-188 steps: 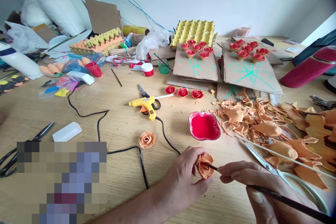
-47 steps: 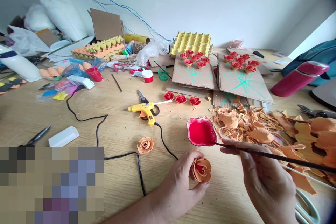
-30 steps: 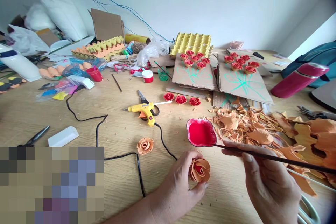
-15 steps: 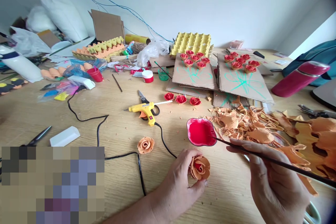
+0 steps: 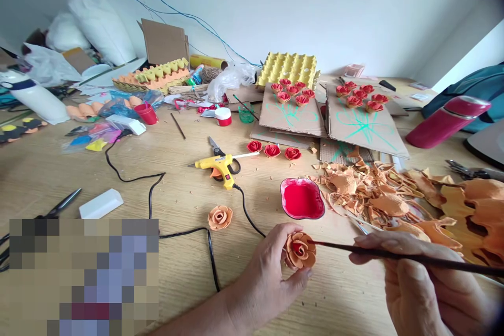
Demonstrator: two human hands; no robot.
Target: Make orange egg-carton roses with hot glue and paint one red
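Observation:
Between the thumb and fingers of my left hand (image 5: 271,273) is an orange rose made of egg-carton pieces (image 5: 305,258), with red paint at its centre. My right hand (image 5: 425,278) grips a dark, thin paintbrush (image 5: 378,252), whose red tip meets the rose's upper right petals. Just beyond the rose stands a small dish of red paint (image 5: 302,199). An unpainted orange rose (image 5: 220,218) lies on the table left of my left hand. Farther back, three red roses (image 5: 272,150) sit in a row.
A yellow glue gun (image 5: 216,165) rests over scissors, its black cord running toward my left arm. Torn orange carton scraps (image 5: 378,194) heap at right. Cardboard sheets (image 5: 366,131) carry several red roses. A red bottle (image 5: 447,121) lies tilted far right.
My right hand has brought the brush out of the paint dish, down to the rose's petals. My left hand keeps the rose in nearly the same place.

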